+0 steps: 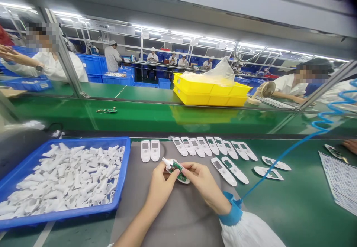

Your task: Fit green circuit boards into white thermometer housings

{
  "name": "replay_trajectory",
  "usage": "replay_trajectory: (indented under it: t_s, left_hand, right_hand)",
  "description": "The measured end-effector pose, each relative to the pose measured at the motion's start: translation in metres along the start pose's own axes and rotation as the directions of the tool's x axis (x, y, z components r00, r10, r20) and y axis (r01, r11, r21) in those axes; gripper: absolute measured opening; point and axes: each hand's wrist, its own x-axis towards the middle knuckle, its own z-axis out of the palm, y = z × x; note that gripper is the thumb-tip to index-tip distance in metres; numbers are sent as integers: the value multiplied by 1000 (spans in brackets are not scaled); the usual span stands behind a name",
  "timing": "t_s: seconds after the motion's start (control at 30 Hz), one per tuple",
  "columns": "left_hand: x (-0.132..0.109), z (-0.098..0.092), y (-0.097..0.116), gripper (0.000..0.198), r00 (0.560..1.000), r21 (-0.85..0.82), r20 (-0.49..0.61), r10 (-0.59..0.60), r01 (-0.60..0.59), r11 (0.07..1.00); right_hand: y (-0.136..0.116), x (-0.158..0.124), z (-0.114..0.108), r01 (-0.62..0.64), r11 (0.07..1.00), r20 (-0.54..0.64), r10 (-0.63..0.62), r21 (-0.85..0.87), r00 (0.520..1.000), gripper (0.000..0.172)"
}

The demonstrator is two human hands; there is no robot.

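Between my two hands, above the grey mat (pixel 139 210), is a white plastic device housing with a green circuit board (pixel 177 168) in it. A white nozzle-like tip points up and left from it. My left hand (pixel 162 182) grips the housing's left side, thumb on the board. From the right, my right hand (pixel 202 180) pinches the lower right end with its thumb and fingers. Beyond my hands, several white shell halves with window cut-outs (pixel 205 146) lie in a row. Two more white shells (pixel 150 150) lie side by side to the left of that row.
A blue tray (pixel 126 165) full of white nozzle pieces stands at left. Yellow bins (pixel 212 99) sit on the green belt beyond, with a loose circuit board (pixel 108 110) to their left. A blue coiled cord (pixel 281 156) runs to my right wristband. Co-workers sit across the line.
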Motion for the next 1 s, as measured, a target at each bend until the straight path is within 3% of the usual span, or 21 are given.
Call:
replay_trajectory:
  t_s: [0.2,0.37,0.47,0.63,0.73,1.0]
  left_hand:
    - [1,0,0,22,999,-40,-13,-38,38,998]
    - [2,0,1,24,995,-71,-30,-90,88,994]
    - [3,-1,0,26,995,-85,-48,-83,79,993]
    - [6,-3,-7,37,992,-156,-56,-111,101,983]
    - [7,-4,-9,42,990,-170,-59,-132,120,978]
    - [7,-4,-7,44,985,-201,-79,-155,136,970]
  right_hand:
    - [2,0,1,54,993,-24,-57,-104,998,26]
    - [12,3,1,70,993,-47,-74,-91,996,24]
    - [9,3,0,27,1000,-17,-27,-14,999,25]
    - [-10,-3,2,-56,979,153,26,196,988,33]
    - [-14,-5,2,-115,956,194,63,271,979,34]
    - [-11,-4,-6,-153,972,176,122,178,977,27]
